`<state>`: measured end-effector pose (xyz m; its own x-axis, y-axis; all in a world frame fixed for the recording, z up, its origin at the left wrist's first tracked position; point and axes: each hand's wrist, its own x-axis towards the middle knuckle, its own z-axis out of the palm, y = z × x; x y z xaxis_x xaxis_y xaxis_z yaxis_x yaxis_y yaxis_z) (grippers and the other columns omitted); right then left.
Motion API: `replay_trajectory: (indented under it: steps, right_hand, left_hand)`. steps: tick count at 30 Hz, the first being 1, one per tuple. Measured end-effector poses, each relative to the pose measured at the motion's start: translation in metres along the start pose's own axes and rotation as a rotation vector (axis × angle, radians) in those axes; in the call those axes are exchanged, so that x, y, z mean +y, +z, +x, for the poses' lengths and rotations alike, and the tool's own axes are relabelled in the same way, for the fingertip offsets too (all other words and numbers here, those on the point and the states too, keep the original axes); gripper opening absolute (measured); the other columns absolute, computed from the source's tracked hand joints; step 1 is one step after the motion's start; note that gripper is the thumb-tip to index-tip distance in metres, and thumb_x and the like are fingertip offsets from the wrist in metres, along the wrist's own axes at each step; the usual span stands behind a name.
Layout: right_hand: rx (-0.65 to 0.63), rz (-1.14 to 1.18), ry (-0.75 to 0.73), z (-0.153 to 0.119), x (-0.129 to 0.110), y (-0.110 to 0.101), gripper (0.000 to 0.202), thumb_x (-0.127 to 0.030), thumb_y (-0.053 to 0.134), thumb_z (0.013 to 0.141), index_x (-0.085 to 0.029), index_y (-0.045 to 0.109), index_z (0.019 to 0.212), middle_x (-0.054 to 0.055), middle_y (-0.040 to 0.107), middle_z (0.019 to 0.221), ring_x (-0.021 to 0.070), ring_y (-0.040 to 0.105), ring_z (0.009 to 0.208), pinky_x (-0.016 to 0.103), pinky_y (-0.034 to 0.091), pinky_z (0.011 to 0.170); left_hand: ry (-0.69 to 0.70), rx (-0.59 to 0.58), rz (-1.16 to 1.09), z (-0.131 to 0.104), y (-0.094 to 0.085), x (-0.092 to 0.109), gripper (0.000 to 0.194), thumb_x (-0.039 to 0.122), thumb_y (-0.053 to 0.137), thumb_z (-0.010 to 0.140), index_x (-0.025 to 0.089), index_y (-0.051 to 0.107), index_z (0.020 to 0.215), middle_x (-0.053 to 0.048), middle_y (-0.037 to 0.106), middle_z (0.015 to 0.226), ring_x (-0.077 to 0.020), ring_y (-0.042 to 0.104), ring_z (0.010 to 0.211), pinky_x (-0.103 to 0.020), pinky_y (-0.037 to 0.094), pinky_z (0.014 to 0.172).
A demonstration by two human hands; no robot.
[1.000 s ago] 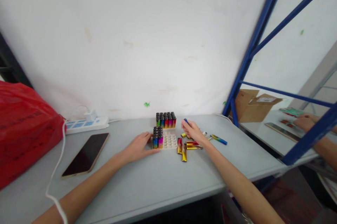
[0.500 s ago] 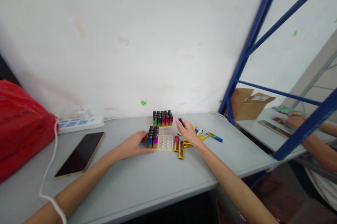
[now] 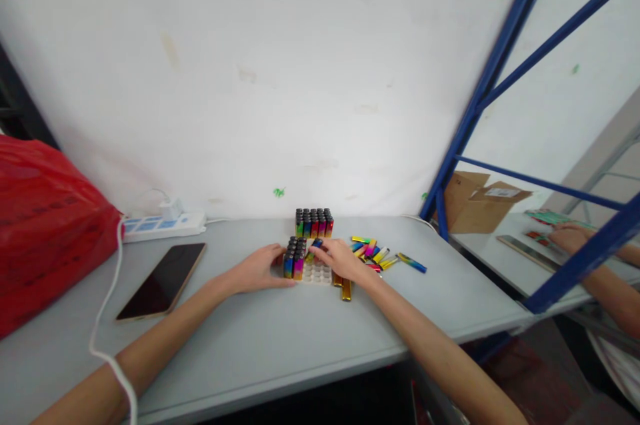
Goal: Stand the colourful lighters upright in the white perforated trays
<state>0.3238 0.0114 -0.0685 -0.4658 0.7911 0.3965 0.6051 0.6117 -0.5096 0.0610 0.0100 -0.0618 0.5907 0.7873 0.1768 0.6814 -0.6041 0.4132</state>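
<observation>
My left hand (image 3: 261, 268) rests at the left side of a clear tray (image 3: 317, 274), fingers spread around its edge beside upright lighters (image 3: 294, 258). My right hand (image 3: 341, 258) pinches a blue lighter (image 3: 314, 248), tilted over the tray's unfilled cells. Behind the tray stands a full block of lighters (image 3: 314, 222) with black tops. Loose lighters (image 3: 381, 256) in metallic colours lie to the right, and a gold one (image 3: 347, 290) lies near my right wrist.
On the left are a phone (image 3: 163, 280), a power strip (image 3: 165, 226), a white cable (image 3: 106, 318) and a red bag (image 3: 47, 232). A blue rack (image 3: 463, 135) and a cardboard box (image 3: 467, 204) stand right. Another person's hand (image 3: 570, 236) is at far right.
My right hand has moved left with the blue lighter, from beside the rear block to above the tray. My left hand stays at the tray. The view has shifted slightly.
</observation>
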Motion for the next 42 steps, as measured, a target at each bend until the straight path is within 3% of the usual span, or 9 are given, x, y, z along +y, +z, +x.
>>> replay_trajectory:
  steps: [6, 18, 24, 26, 29, 31, 34, 39, 42]
  right_hand:
    - [-0.01, -0.242, -0.089, 0.011, 0.009, 0.007, 0.025, -0.036, 0.054, 0.109, -0.018, 0.06, 0.093, 0.007, 0.072, 0.087, 0.0203, 0.066, 0.08, 0.03, 0.046, 0.075]
    - [-0.034, -0.386, -0.146, 0.013, 0.012, 0.012, 0.03, -0.042, 0.056, 0.108, -0.015, 0.063, 0.096, 0.01, 0.067, 0.097, 0.0225, 0.063, 0.094, 0.034, 0.049, 0.087]
    - [-0.019, -0.262, -0.131, -0.003, 0.025, -0.02, 0.031, -0.046, 0.055, 0.108, -0.019, 0.066, 0.119, 0.01, 0.07, 0.116, 0.0236, 0.062, 0.112, 0.038, 0.046, 0.102]
    - [0.019, -0.299, -0.045, -0.01, 0.043, -0.038, 0.029, -0.037, 0.049, 0.111, -0.018, 0.068, 0.122, 0.012, 0.072, 0.12, 0.0239, 0.062, 0.116, 0.039, 0.044, 0.106]
    - [0.023, -0.391, 0.181, -0.021, 0.076, -0.061, 0.026, -0.024, 0.057, 0.104, -0.015, 0.07, 0.126, 0.017, 0.071, 0.127, 0.0261, 0.063, 0.118, 0.04, 0.044, 0.106]
    - [-0.004, -0.403, 0.262, -0.026, 0.093, -0.071, 0.024, -0.022, 0.062, 0.1, -0.014, 0.074, 0.119, 0.017, 0.074, 0.12, 0.0273, 0.066, 0.112, 0.039, 0.047, 0.103]
    - [-0.029, -0.384, 0.261, -0.027, 0.105, -0.076, 0.018, -0.023, 0.065, 0.097, -0.015, 0.078, 0.106, 0.013, 0.078, 0.107, 0.0261, 0.068, 0.101, 0.037, 0.049, 0.097]
    - [-0.044, -0.35, 0.213, -0.021, 0.102, -0.072, 0.015, -0.027, 0.066, 0.096, -0.018, 0.077, 0.091, 0.009, 0.077, 0.094, 0.0231, 0.066, 0.093, 0.034, 0.049, 0.09]
    - [0.092, -0.271, 0.181, -0.02, 0.094, -0.071, 0.023, -0.033, 0.058, 0.101, -0.017, 0.074, 0.101, 0.01, 0.075, 0.099, 0.0223, 0.065, 0.095, 0.034, 0.049, 0.091]
  left_hand:
    - [-0.012, -0.009, 0.024, -0.001, 0.002, 0.0, 0.057, 0.07, 0.075, 0.076, 0.019, 0.065, 0.101, -0.01, 0.072, 0.102, -0.0309, 0.069, 0.093, -0.038, 0.053, 0.083]
    - [0.007, 0.025, 0.019, -0.001, 0.001, 0.001, 0.057, 0.073, 0.074, 0.074, 0.02, 0.067, 0.097, -0.007, 0.072, 0.097, -0.0294, 0.068, 0.087, -0.037, 0.054, 0.079]
    - [0.008, 0.024, 0.014, -0.002, 0.0, 0.003, 0.06, 0.074, 0.073, 0.075, 0.019, 0.066, 0.099, -0.008, 0.072, 0.099, -0.0297, 0.068, 0.089, -0.038, 0.054, 0.081]
    - [0.014, 0.029, 0.008, -0.002, 0.0, 0.003, 0.061, 0.075, 0.073, 0.075, 0.02, 0.067, 0.099, -0.008, 0.072, 0.098, -0.0294, 0.068, 0.088, -0.038, 0.054, 0.08]
    - [0.019, 0.026, 0.01, -0.001, 0.001, 0.001, 0.059, 0.075, 0.074, 0.074, 0.021, 0.066, 0.095, -0.008, 0.071, 0.097, -0.0286, 0.067, 0.085, -0.038, 0.053, 0.078]
    - [0.013, 0.012, 0.022, 0.0, 0.001, -0.001, 0.057, 0.074, 0.075, 0.075, 0.021, 0.066, 0.094, -0.009, 0.071, 0.097, -0.0286, 0.066, 0.086, -0.038, 0.053, 0.078]
    - [0.008, -0.012, 0.034, 0.0, 0.001, -0.001, 0.057, 0.074, 0.072, 0.077, 0.021, 0.065, 0.097, -0.009, 0.07, 0.099, -0.0291, 0.066, 0.089, -0.038, 0.053, 0.08]
    - [0.013, -0.002, 0.019, -0.002, 0.0, 0.001, 0.058, 0.074, 0.072, 0.078, 0.02, 0.065, 0.097, -0.009, 0.07, 0.1, -0.0297, 0.067, 0.091, -0.04, 0.054, 0.085]
    - [0.0, -0.013, 0.025, -0.003, 0.0, 0.003, 0.059, 0.075, 0.07, 0.079, 0.019, 0.065, 0.098, -0.01, 0.069, 0.1, -0.0303, 0.067, 0.092, -0.041, 0.054, 0.086]
